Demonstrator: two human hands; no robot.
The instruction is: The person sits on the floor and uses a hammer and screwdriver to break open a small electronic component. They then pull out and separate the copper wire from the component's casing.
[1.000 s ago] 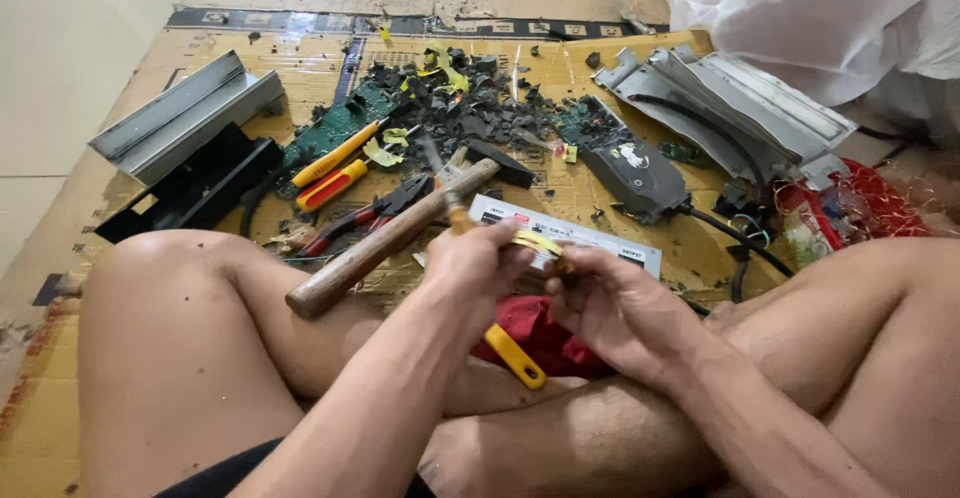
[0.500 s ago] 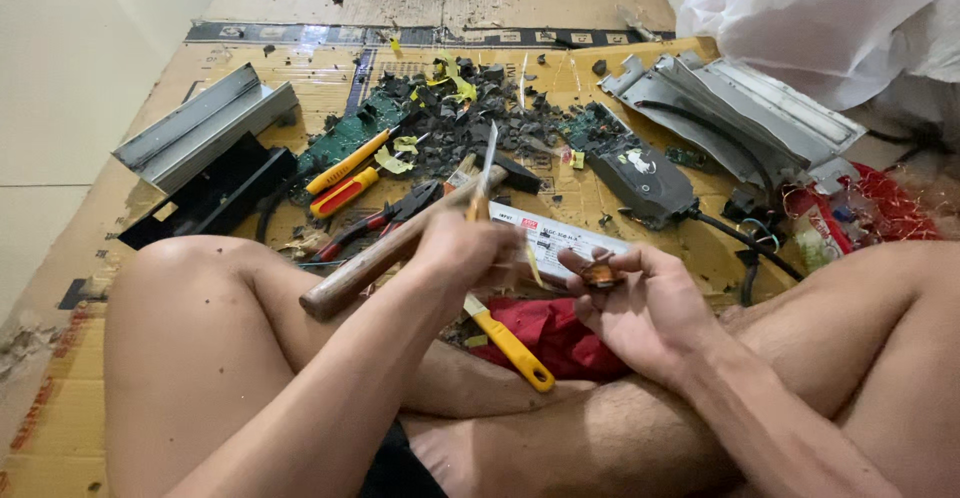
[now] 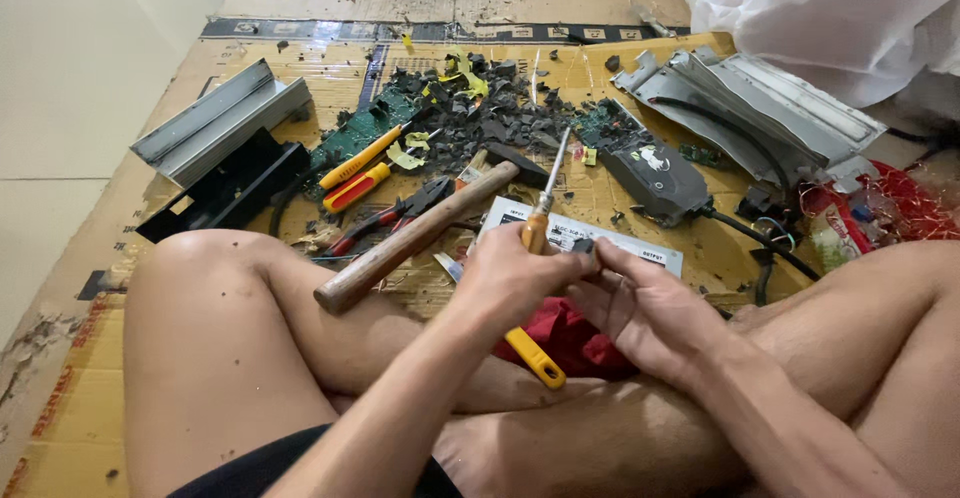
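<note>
over the near edge of the cardboard [image 3: 600,68], above our crossed legs, our left hand [image 3: 510,278] is closed around a screwdriver [image 3: 543,220] with an orange and yellow handle, its blade pointing up and away toward the debris. our right hand [image 3: 650,308] sits just beside it, fingers curled narrow and pinching a small dark part [image 3: 583,246] against the left fingertips; we cannot tell what the part is. a red cloth [image 3: 565,338] lies under both hands on our lap. a hammer [image 3: 420,236] lies near the left hand, its wooden handle toward our knee. further out sit red pliers [image 3: 385,220] and two more screwdrivers [image 3: 355,173]. toward the middle lies a pile of dark shards [image 3: 470,118] over a green board [image 3: 352,133]. at the left edge rests a grey channel [image 3: 215,123], at the right edge bent metal casing [image 3: 760,108].
</note>
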